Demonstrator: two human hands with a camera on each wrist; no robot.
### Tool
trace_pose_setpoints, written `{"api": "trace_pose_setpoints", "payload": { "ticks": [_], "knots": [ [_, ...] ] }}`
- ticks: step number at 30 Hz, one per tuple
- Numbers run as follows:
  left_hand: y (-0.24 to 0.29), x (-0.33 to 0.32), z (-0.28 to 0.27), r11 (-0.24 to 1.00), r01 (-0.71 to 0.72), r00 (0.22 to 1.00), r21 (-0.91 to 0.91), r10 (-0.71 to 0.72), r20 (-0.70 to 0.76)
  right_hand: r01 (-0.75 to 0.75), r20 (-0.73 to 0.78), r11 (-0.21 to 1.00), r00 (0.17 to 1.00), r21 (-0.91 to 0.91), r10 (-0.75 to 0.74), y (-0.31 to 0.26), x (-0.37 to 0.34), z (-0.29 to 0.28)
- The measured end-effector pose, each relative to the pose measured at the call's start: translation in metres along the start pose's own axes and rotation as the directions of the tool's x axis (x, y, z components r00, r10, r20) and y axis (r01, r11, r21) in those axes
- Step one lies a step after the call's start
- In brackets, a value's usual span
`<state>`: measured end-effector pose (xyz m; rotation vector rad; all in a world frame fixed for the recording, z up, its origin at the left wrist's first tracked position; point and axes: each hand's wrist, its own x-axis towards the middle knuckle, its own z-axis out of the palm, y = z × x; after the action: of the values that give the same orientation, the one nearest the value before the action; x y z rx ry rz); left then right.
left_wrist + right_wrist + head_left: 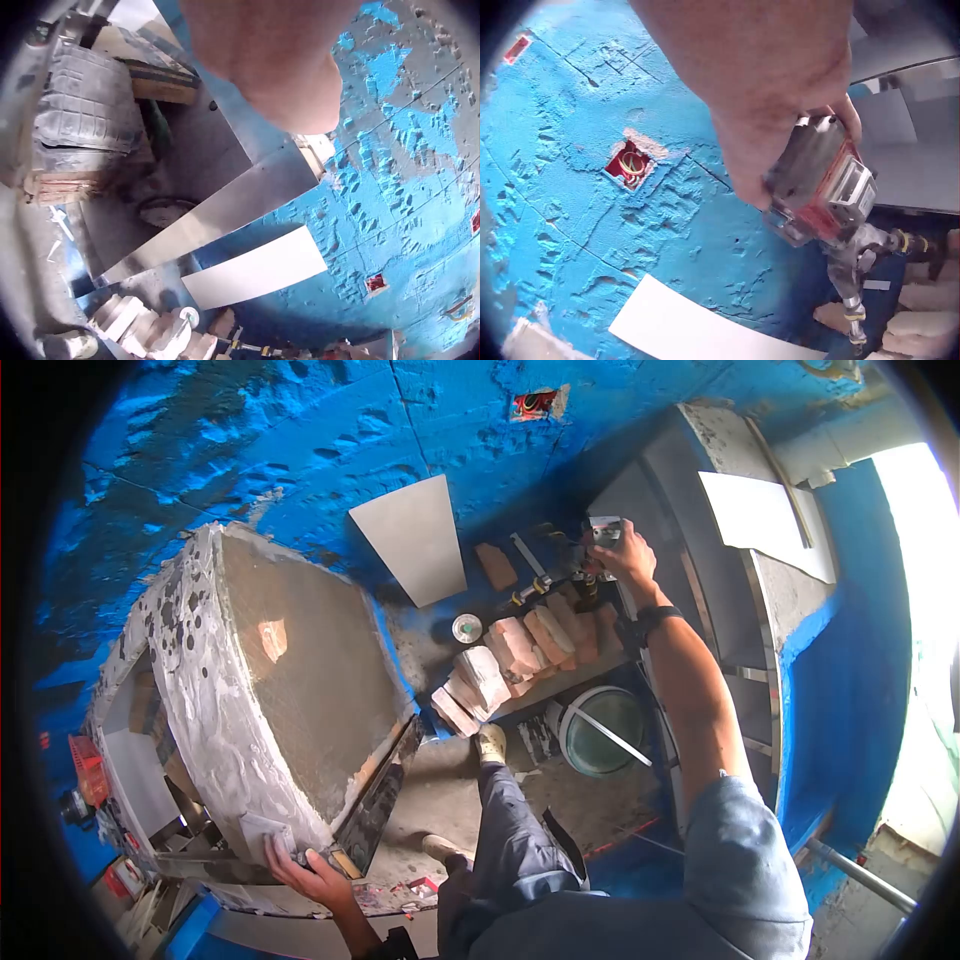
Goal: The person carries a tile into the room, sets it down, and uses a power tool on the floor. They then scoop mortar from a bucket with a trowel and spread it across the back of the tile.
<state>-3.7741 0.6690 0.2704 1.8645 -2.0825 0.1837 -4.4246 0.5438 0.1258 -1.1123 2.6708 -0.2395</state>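
My right hand [628, 555] grips a boxy grey and red laser level [821, 180] from above, its fingers around the top of the body. Beneath the device are a grey mount and tripod legs [847, 281] with yellow bands, standing among bricks. Far to the left, my left hand [312, 880] rests at the near corner of a cement-topped counter [310, 670], its fingers by a small pale block [265, 830]. In the left wrist view that hand [277, 75] hides its own fingertips.
Stacked bricks [515, 650] and a bucket [605, 730] occupy the floor ahead. A white panel [412, 540] leans against the blue wall [300, 450]. Shelved units [720, 570] flank the right arm. A dark panel [375, 800] edges the counter near the feet.
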Motion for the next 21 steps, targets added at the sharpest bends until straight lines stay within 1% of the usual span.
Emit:
{"api": "trace_pose_setpoints", "payload": {
  "ticks": [3,5,7,11,13,14,16,17,19,21],
  "knots": [
    [-0.001,-0.001,0.002,1.0,0.006,1.0,-0.017,-0.006,-0.002,-0.03,-0.004,1.0,1.0,0.003,0.03,0.014,0.005,0.024],
    [0.002,0.001,0.003,1.0,0.008,1.0,0.002,-0.008,0.01,-0.045,-0.015,0.999,0.999,0.009,0.045,0.017,0.012,0.033],
    [-0.001,-0.002,0.003,1.0,0.019,1.0,0.011,-0.019,0.017,-0.154,0.069,0.988,0.986,0.028,0.151,0.021,0.015,0.045],
    [-0.003,-0.003,0.004,0.999,0.024,0.999,0.045,-0.025,0.028,-0.129,0.029,0.992,0.991,-0.001,0.129,0.03,0.023,0.07],
    [-0.001,-0.002,0.004,0.997,0.031,0.999,0.067,-0.034,0.034,-0.143,0.015,0.989,0.99,0.042,0.142,0.029,0.028,0.079],
    [0.0,-0.002,0.004,0.996,0.03,0.999,0.084,-0.033,0.038,-0.136,0.019,0.99,0.991,0.042,0.135,0.027,0.029,0.081],
    [0.003,-0.002,0.004,0.995,0.044,0.998,0.087,-0.047,0.041,-0.17,0.033,0.983,0.985,0.066,0.168,0.025,0.029,0.084],
    [0.004,-0.001,0.004,0.995,0.052,0.997,0.085,-0.056,0.044,-0.167,0.04,0.984,0.985,0.068,0.165,0.029,0.035,0.092],
    [0.003,-0.001,0.004,0.994,0.042,0.998,0.101,-0.047,0.05,-0.197,0.041,0.98,0.98,-0.007,0.197,0.045,0.052,0.103],
    [0.002,-0.003,0.003,0.993,0.04,0.998,0.116,-0.046,0.05,-0.197,0.079,0.98,0.978,0.03,0.194,0.053,0.054,0.105]
  ]
}}
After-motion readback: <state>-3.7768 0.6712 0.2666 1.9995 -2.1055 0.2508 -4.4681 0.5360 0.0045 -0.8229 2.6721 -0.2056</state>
